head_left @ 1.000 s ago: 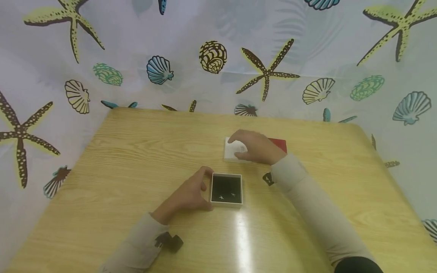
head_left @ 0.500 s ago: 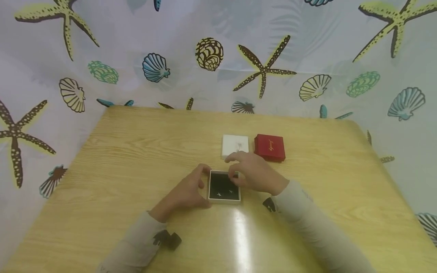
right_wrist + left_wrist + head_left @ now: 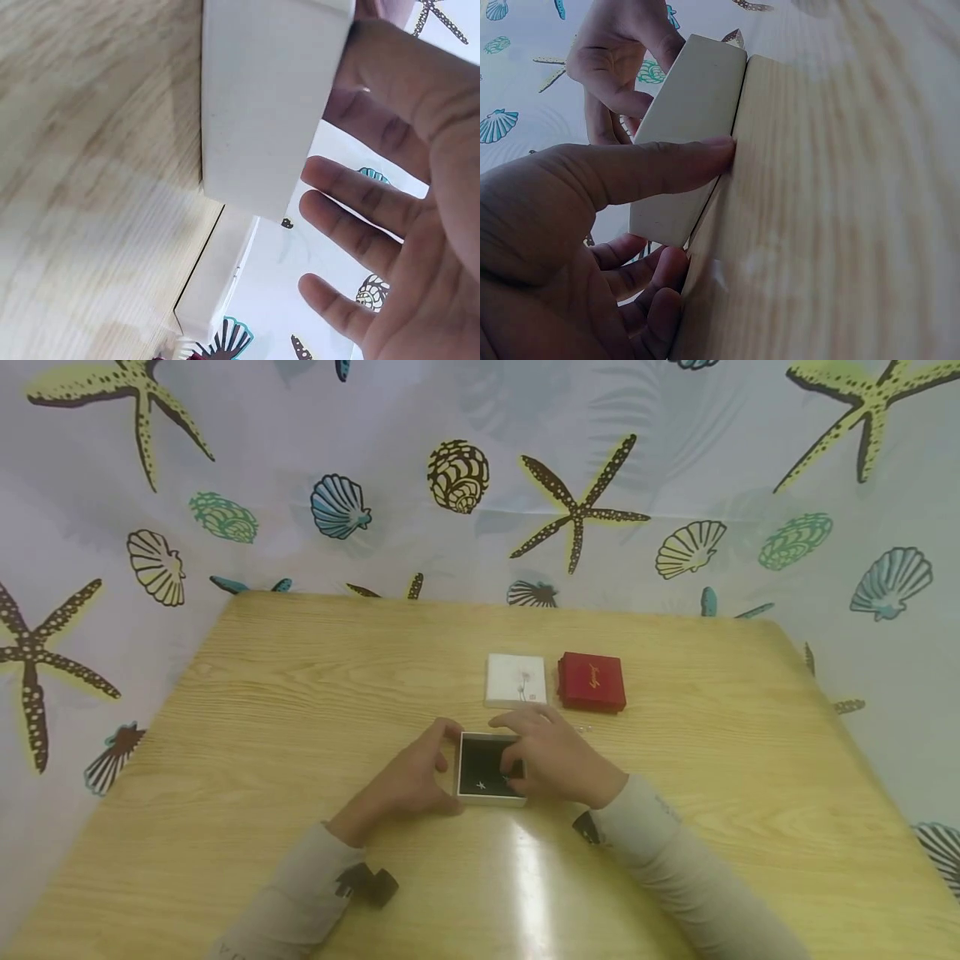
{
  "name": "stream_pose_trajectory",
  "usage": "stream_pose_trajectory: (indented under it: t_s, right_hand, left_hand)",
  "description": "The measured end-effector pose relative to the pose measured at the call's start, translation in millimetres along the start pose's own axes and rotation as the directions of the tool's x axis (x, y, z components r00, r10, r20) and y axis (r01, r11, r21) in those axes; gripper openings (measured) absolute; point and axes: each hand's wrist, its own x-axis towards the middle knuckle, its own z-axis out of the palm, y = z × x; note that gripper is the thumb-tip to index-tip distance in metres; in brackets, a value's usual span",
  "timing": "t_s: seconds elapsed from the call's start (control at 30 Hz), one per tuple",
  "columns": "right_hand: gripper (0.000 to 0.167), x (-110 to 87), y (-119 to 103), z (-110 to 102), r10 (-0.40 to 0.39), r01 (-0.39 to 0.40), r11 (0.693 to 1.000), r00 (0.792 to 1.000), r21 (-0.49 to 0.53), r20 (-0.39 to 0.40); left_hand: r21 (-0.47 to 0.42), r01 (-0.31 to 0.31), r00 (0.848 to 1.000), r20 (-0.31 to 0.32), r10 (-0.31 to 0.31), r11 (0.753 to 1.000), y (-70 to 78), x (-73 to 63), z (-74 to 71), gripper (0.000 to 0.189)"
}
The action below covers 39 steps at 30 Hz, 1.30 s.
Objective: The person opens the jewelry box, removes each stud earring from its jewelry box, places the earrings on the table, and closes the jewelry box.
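A small white box (image 3: 491, 801) with a black lining stands on the table. A tiny silver star-shaped piece (image 3: 481, 786) lies in its front left part. My left hand (image 3: 408, 781) holds the box at its left side; in the left wrist view the thumb (image 3: 682, 165) lies along the box wall. My right hand (image 3: 558, 756) reaches over the right wall, index finger and thumb down in the box at a second tiny star-shaped piece (image 3: 506, 778). In the right wrist view those tips are hidden behind the wall; I cannot tell whether they pinch the piece.
Behind the box lie a white lid (image 3: 513, 677) with a flower drawing and a red box (image 3: 592, 682) with gold lettering. Small shiny bits (image 3: 584, 728) lie on the wooden table (image 3: 337, 677) just behind my right hand. A shell-patterned cloth (image 3: 397, 452) hangs behind the table.
My right hand has come from over the white lid toward me and down into the box, to the right star-shaped piece. The left hand stays on the box.
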Motion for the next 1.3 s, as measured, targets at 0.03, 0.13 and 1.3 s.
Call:
stream_pose_trajectory:
  t_s: [0.03,0.13,1.3]
  right_hand:
    - [0.010,0.2,0,1,-0.002,0.002,1.000,1.000,-0.001,0.005]
    - [0.011,0.9,-1,2,-0.006,0.006,1.000,1.000,0.003,0.016]
    - [0.008,-13.7,43,-7,0.135,-0.128,0.976,0.990,0.174,-0.031]
  left_hand:
    - [0.001,0.000,1.000,0.000,0.000,1.000,-0.1,0.0,0.2,0.092]
    - [0.006,-0.007,1.000,0.004,0.007,1.000,0.1,-0.3,0.4,0.092]
    - [0.019,0.003,1.000,0.004,-0.003,1.000,1.4,-0.1,0.8,0.093]
